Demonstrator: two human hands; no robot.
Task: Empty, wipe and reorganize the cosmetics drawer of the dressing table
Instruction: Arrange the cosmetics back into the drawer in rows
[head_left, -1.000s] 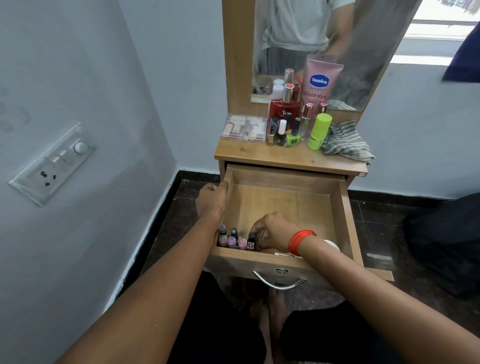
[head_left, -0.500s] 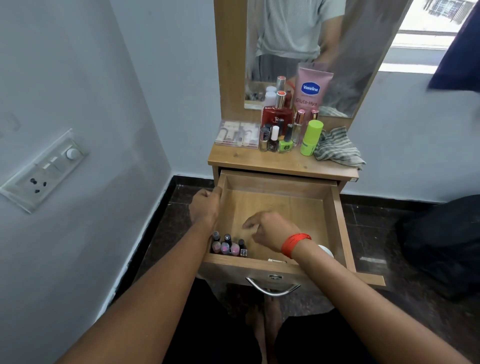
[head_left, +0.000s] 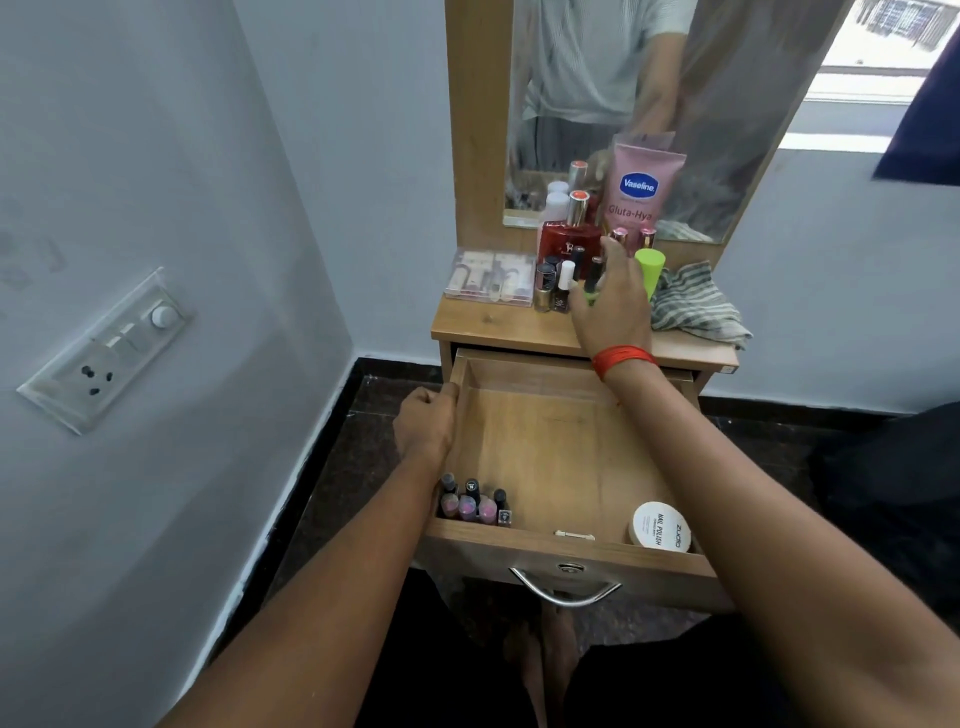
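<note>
The wooden drawer (head_left: 550, 447) of the dressing table stands pulled out. Several small nail polish bottles (head_left: 475, 503) stand upright in its front left corner, and a white round nail polish remover tub (head_left: 661, 526) lies in the front right corner. A thin small stick (head_left: 574, 534) rests against the front wall. My left hand (head_left: 427, 426) grips the drawer's left wall. My right hand (head_left: 613, 296), with a red wrist thread, reaches over the tabletop with spread fingers at the green nail polish bottle (head_left: 590, 297) among the cosmetics. I cannot tell if it grips the bottle.
On the tabletop (head_left: 493, 327) stand a clear makeup case (head_left: 491, 278), a red perfume bottle (head_left: 569, 241), a pink Vaseline tube (head_left: 641, 189), a lime green cylinder (head_left: 652, 267) and a striped cloth (head_left: 693, 306). The mirror (head_left: 623, 104) rises behind. A wall with a switchboard (head_left: 109, 348) is on the left.
My right hand has left the nail polish bottles in the drawer's front left corner and risen to the cosmetics on the tabletop. My left hand has stayed on the drawer's left wall.
</note>
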